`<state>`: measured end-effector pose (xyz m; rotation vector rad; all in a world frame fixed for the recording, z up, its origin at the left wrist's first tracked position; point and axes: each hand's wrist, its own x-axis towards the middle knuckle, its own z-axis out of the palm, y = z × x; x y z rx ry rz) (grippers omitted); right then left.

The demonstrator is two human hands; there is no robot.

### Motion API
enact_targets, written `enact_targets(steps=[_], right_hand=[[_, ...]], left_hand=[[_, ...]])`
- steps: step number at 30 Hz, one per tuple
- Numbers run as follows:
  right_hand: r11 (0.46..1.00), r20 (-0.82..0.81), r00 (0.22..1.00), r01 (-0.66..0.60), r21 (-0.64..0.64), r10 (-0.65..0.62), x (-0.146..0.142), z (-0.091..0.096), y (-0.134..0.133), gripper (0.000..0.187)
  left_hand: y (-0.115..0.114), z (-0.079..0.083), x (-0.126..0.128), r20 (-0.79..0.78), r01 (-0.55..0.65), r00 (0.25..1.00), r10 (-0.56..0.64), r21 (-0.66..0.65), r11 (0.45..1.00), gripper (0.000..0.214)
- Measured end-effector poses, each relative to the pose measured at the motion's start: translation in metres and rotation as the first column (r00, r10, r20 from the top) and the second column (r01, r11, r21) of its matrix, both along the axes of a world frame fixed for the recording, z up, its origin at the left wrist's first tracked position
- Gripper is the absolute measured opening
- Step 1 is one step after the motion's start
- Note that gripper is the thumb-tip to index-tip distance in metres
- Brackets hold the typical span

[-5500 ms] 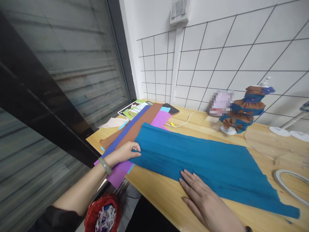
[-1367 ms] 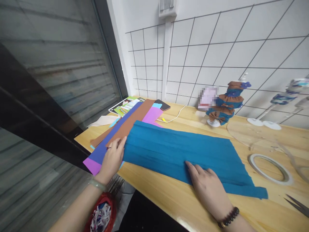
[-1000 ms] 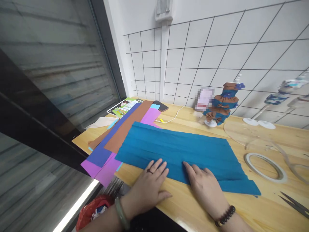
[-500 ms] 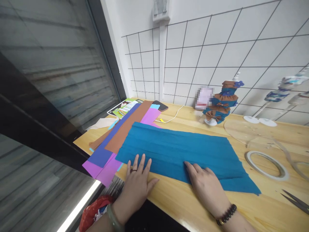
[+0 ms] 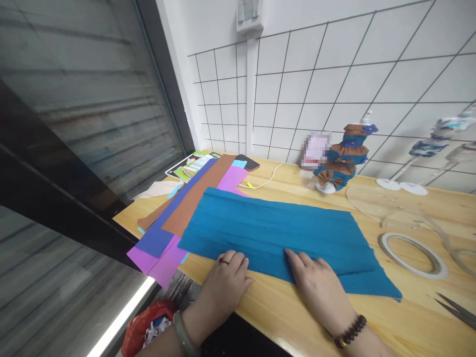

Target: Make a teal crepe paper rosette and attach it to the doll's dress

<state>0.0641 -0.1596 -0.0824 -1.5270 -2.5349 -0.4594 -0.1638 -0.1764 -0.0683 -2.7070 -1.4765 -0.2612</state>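
Note:
A long teal crepe sheet [image 5: 275, 228] with lengthwise folds lies flat on the wooden table [image 5: 282, 312]. My left hand [image 5: 225, 282] rests at its near edge with the fingers curled down onto the paper's border. My right hand [image 5: 320, 287] lies flat on the same near edge further right, fingers stretched out and pressing the sheet down. Neither hand lifts the sheet.
Brown, blue and purple paper sheets [image 5: 186, 203] lie fanned at the left end, overhanging the edge. A phone [image 5: 248, 162] with a cable, a dressed doll [image 5: 344, 161], a tape ring [image 5: 411, 248] and scissors [image 5: 455, 310] lie around. A red bag [image 5: 148, 327] sits below the table.
My left hand left the sheet's left end, came to the near edge beside my right hand, and its fingers have curled. My right hand stays pressed flat.

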Motion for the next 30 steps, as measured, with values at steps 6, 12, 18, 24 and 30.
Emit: enact_targets(steps=[6,12,18,24,30], right_hand=[[1.000,0.002,1.000,-0.014,-0.003,0.014,0.001,0.002,-0.001,0.042],[1.000,-0.020,0.999,-0.025,-0.006,0.025,0.005,0.004,0.001,0.044],[0.999,-0.018,1.000,-0.005,-0.051,0.004,0.006,0.002,0.001,0.046],[1.000,-0.021,1.000,-0.013,-0.024,0.013,0.007,0.003,0.001,0.044],[1.000,-0.027,1.000,-0.012,0.000,0.012,0.013,0.003,0.001,0.036]], left_hand=[[-0.001,0.001,-0.005,0.018,-0.031,0.999,0.031,0.018,0.999,0.034],[-0.003,0.000,-0.008,0.045,-0.018,0.999,0.018,0.020,1.000,0.034],[-0.003,-0.003,-0.008,0.008,-0.034,0.999,0.034,-0.003,0.999,0.037],[-0.006,-0.004,-0.006,-0.044,-0.084,0.995,0.084,0.013,0.996,0.041],[-0.009,-0.003,-0.006,-0.060,-0.091,0.994,0.092,0.017,0.996,0.041]])
